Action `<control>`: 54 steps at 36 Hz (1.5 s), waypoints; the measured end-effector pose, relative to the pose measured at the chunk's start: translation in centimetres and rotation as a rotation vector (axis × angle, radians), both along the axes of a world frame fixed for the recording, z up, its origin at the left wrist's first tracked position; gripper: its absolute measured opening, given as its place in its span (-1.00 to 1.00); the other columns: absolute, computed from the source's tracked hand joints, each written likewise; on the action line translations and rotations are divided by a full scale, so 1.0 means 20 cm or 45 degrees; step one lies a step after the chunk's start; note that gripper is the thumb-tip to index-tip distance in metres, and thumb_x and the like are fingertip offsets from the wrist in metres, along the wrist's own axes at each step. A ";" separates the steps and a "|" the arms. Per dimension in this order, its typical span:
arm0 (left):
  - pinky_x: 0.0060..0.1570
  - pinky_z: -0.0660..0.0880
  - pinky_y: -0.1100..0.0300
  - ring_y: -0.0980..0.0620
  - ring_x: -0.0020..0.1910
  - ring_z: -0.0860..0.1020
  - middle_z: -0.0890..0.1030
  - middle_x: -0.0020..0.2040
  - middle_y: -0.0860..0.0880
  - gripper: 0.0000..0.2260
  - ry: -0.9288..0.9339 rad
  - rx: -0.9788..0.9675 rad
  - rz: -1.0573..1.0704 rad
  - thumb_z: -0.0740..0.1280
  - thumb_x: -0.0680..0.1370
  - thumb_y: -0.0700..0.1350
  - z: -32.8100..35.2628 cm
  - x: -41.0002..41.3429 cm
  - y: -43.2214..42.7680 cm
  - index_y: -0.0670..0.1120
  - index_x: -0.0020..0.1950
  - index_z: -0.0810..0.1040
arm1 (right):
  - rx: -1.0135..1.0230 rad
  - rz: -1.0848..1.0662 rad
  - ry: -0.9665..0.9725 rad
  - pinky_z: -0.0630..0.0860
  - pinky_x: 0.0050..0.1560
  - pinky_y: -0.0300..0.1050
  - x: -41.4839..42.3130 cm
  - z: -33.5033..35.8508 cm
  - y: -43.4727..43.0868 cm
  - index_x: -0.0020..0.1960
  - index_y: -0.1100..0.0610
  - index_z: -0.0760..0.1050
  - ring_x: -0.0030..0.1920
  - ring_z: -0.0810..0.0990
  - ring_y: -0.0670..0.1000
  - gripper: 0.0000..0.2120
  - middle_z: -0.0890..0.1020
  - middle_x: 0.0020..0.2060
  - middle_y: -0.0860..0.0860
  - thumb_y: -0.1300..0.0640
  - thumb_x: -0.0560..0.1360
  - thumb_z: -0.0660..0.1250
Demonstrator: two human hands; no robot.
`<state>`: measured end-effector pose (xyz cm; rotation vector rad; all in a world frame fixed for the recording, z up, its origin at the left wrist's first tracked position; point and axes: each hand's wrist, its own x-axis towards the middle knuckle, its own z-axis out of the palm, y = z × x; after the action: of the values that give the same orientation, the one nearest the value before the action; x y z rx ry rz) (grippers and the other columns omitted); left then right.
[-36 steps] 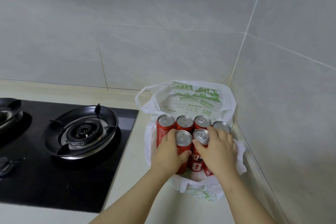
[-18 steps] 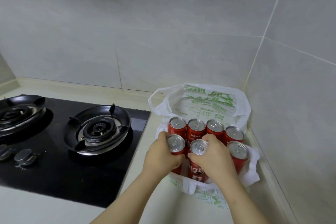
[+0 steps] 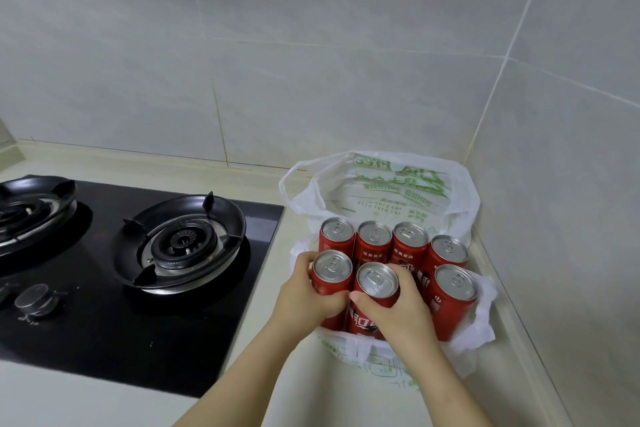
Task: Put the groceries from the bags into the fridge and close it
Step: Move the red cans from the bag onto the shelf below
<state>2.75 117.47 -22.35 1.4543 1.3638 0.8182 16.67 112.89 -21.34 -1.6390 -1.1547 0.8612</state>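
Left hand (image 3: 306,296) curls around the front-left red can (image 3: 331,270); right hand (image 3: 398,312) grips the front-middle red can (image 3: 376,282) — both stand with five others in an open white plastic bag (image 3: 398,184) (green print) on the counter (image 3: 311,402), beside a gas hob (image 3: 180,243)

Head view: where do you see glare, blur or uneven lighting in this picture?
In the head view, soft highlights sit on the can lids and the glossy hob; lighting is even, shadows faint; the lower edge looks slightly blurred.
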 end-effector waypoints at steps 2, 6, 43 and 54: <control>0.09 0.52 0.10 0.15 0.03 0.56 0.57 0.02 0.17 -0.41 -0.035 -0.025 0.003 0.45 0.17 -0.01 -0.03 0.00 -0.01 0.15 0.16 0.35 | -0.048 0.019 0.046 0.39 -0.17 -0.42 0.01 -0.03 0.00 0.08 -0.12 0.37 -0.04 0.52 -0.27 -0.48 0.56 -0.08 -0.25 0.18 0.27 0.54; 0.09 0.49 0.16 0.14 0.04 0.54 0.55 0.02 0.18 -0.41 -0.016 -0.023 -0.017 0.50 0.27 -0.14 -0.06 0.00 -0.02 0.16 0.19 0.33 | -0.096 0.037 0.107 0.44 -0.19 -0.37 0.03 -0.09 0.00 0.12 -0.12 0.39 -0.01 0.57 -0.18 -0.42 0.60 -0.03 -0.15 0.26 0.24 0.54; -0.26 0.42 0.47 0.40 -0.18 0.53 0.62 -0.17 0.19 -0.51 0.032 0.319 0.996 0.55 0.23 -0.21 0.32 -0.95 -0.80 0.17 0.01 0.48 | 0.038 0.867 0.083 0.54 0.06 -0.04 -0.93 0.29 -0.23 -0.01 -0.09 0.47 -0.05 0.62 -0.09 -0.52 0.65 -0.10 -0.12 0.16 0.15 0.57; -0.24 0.43 0.45 0.27 -0.14 0.58 0.64 -0.15 0.17 -0.51 0.116 0.307 1.526 0.55 0.21 -0.21 0.38 -1.53 -1.79 0.16 0.03 0.51 | 0.028 1.479 0.152 0.54 0.00 -0.12 -1.71 0.37 -0.96 0.03 -0.07 0.43 -0.09 0.60 -0.14 -0.50 0.63 -0.11 -0.12 0.23 0.20 0.54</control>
<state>-27.86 81.73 -14.74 0.7078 2.2731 1.6990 -17.59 93.76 -13.93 -0.7548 -2.0247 1.5926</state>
